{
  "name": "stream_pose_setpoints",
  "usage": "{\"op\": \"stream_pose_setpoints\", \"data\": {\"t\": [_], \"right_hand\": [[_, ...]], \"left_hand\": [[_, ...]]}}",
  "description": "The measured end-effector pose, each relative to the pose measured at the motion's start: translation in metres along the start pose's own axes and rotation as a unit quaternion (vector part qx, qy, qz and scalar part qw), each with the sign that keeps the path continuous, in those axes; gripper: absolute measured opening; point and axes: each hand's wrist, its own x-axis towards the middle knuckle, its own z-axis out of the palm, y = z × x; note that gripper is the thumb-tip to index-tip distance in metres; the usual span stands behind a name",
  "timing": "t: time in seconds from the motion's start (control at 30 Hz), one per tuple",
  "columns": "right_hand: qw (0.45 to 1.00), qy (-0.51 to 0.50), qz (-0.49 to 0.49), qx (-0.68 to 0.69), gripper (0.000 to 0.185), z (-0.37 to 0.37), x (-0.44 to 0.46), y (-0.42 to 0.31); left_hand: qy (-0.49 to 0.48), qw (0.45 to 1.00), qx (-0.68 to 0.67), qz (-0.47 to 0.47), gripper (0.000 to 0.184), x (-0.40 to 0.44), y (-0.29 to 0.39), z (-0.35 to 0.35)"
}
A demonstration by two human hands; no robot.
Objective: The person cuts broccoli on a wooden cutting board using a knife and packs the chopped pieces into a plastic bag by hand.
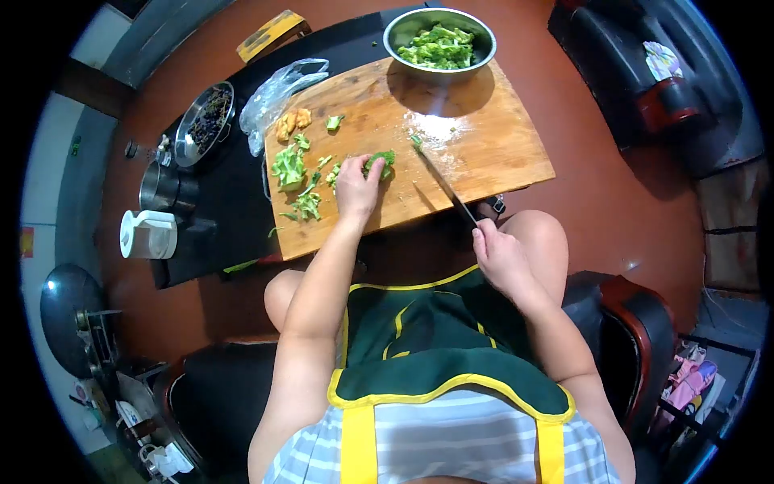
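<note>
My left hand [359, 189] is closed on a green broccoli piece [387, 164] lying on the wooden cutting board [476, 153]. A knife [446, 187] is gripped by its handle in my right hand [498, 256]. Its blade slants over the board, to the right of the broccoli and apart from it, with a small green bit near the tip. Left of my left hand lie a thick pale-green stalk [289, 168] and leafy trimmings [306, 206]. Orange-yellow pieces [292, 123] sit near the board's left edge. A metal bowl [393, 50] of cut green pieces stands at the far edge.
Left of the board, a black table holds a crumpled plastic bag [278, 97], a metal basin [190, 149] with dark contents, a dark pot [158, 187] and a clear pitcher [151, 235]. A yellow wooden stool [272, 35] stands behind. A black sofa [613, 73] is at the right.
</note>
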Motion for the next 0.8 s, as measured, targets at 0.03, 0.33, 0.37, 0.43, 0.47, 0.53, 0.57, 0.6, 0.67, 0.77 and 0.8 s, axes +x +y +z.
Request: {"op": "stream_pose_setpoints", "data": {"t": [0.03,0.33,0.37,0.43,0.47,0.53,0.57,0.6,0.67,0.77,0.8], "right_hand": [[1.000,-0.005,-0.009,-0.021,0.018,0.001,-0.001,-0.004],[0.994,-0.021,-0.040,-0.100,0.017,0.013,-0.016,-0.015],[0.993,-0.018,-0.045,-0.104,0.017,0.013,-0.015,-0.014],[0.992,-0.021,-0.050,-0.114,0.017,0.013,-0.013,-0.014],[0.991,-0.026,-0.050,-0.119,0.017,0.014,-0.011,-0.014],[0.990,-0.030,-0.051,-0.125,0.016,0.015,-0.009,-0.014],[0.990,-0.031,-0.052,-0.127,0.016,0.016,-0.008,-0.013],[0.990,-0.031,-0.054,-0.128,0.015,0.017,-0.007,-0.013],[0.989,-0.019,-0.055,-0.139,0.015,0.019,-0.009,-0.014],[0.989,-0.005,-0.058,-0.133,0.015,0.019,-0.011,-0.015],[0.990,-0.002,-0.057,-0.127,0.015,0.019,-0.012,-0.015]], "left_hand": [[0.008,0.999,0.019,0.036,0.033,-0.002,-0.002,-0.001],[-0.002,0.994,0.040,0.099,0.040,-0.013,-0.016,0.004],[-0.008,0.996,0.018,0.090,0.040,-0.014,-0.014,0.004],[-0.020,0.997,-0.024,0.070,0.041,-0.017,-0.005,0.001],[-0.014,0.996,-0.014,0.090,0.040,-0.017,-0.005,0.002],[-0.002,0.991,0.007,0.130,0.039,-0.017,-0.006,0.003],[-0.005,0.993,-0.005,0.116,0.038,-0.017,-0.006,0.004],[-0.007,0.995,-0.016,0.103,0.038,-0.017,-0.003,0.003],[-0.008,0.996,-0.037,0.082,0.036,-0.016,-0.003,0.004],[-0.001,0.997,-0.053,0.063,0.031,-0.010,-0.011,0.005],[-0.001,0.997,-0.050,0.056,0.029,-0.007,-0.012,0.005]]}}
